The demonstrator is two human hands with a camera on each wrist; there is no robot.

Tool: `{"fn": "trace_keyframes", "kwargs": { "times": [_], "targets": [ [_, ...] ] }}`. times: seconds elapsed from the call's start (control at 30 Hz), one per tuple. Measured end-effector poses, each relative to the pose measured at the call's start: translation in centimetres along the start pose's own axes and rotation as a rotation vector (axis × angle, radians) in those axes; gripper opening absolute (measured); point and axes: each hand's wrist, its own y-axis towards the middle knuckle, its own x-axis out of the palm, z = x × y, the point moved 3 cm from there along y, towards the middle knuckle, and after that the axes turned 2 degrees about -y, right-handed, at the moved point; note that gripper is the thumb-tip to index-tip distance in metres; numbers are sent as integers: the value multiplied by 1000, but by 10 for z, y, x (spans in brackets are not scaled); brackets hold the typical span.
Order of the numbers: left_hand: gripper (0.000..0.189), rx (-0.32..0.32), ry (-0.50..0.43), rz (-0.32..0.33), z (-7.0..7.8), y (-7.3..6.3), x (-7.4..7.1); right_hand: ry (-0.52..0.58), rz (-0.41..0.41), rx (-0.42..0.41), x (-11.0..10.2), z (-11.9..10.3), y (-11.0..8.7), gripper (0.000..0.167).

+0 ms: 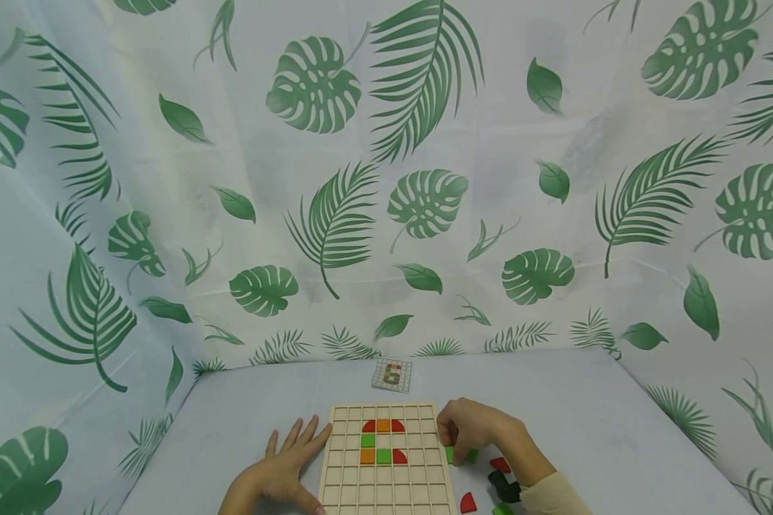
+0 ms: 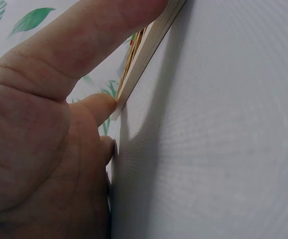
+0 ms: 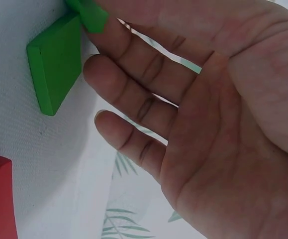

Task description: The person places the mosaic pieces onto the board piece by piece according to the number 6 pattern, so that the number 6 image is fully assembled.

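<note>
A square wooden grid board (image 1: pixel 420 475) lies on the table, with red, orange and green pieces set in some cells. Fingers spread, my left hand (image 1: pixel 285 468) rests along its left side; in the left wrist view, the thumb (image 2: pixel 99 35) and a fingertip are against the board's wooden edge (image 2: pixel 139 64). Just off the right edge, my right hand (image 1: pixel 477 425) pinches a green piece (image 3: pixel 91 16) between thumb and index finger, its shape partly hidden. Another green piece (image 3: pixel 56 64), flat and four-sided, lies beside the fingertips. The other fingers are loosely bent.
Behind the board lies a small card (image 1: pixel 391 375) with a coloured grid pattern. Loose red pieces (image 1: pixel 467 503) and a green piece (image 1: pixel 503 509) lie right of the board, near the black wrist device (image 1: pixel 504 488). A leaf-print cloth (image 1: pixel 425 286) hangs around the table.
</note>
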Motion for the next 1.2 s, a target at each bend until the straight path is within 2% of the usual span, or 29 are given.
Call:
{"fn": "trace_keyframes", "kwargs": {
  "times": [0.43,0.7,1.0,1.2],
  "targets": [
    [140,15,-12,3,-3,4,1,-1,5,-69,-7,-7,-1,23],
    [141,5,3,2,-2,3,0,-47,90,-128,-13,-11,2,16],
    [136,-14,10,9,1,1,0,6,82,-263,-10,-19,9,9],
    [136,-2,1,5,0,1,1,93,103,-263,-5,-23,11,9]
  ]
}}
